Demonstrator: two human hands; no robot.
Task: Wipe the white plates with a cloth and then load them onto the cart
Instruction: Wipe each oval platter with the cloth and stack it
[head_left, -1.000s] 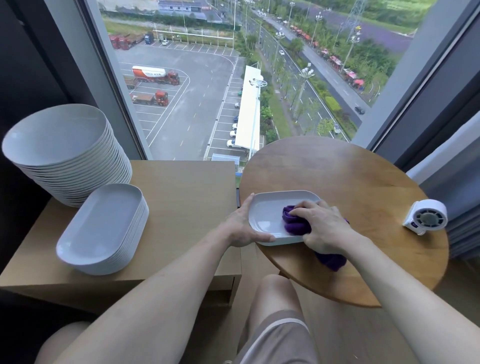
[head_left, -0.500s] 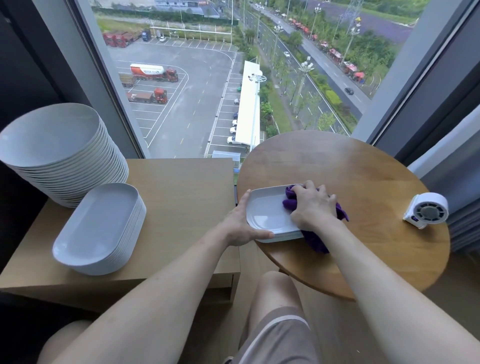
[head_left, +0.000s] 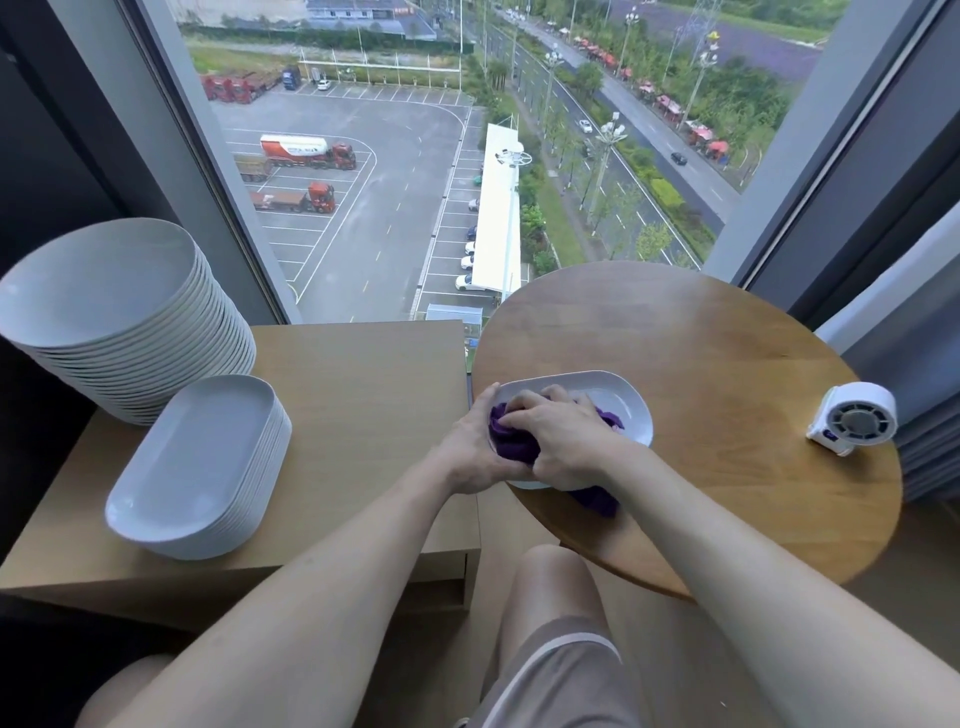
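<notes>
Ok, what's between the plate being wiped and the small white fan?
Only bare round table between plate and fan, per the head view.

Cloth (head_left: 511, 441) is purple, plate (head_left: 621, 408) white, 2 stacks (head_left: 197, 457) white (perhaps greyish), table (head_left: 701, 353) tan.

Round wooden table (head_left: 727, 358) front and centre, warm grain catching the daylight. Perched at its right edge, a small white fan (head_left: 852, 418), round grille tipped up. Past the table's far rim, a tall window (head_left: 649, 62): way down below, a car park (head_left: 363, 244), a red-cab tanker truck (head_left: 306, 150), a long white canopy (head_left: 501, 218), a tree-lined road (head_left: 639, 174). Right of the table, grey curtain (head_left: 930, 457) folds.
</notes>
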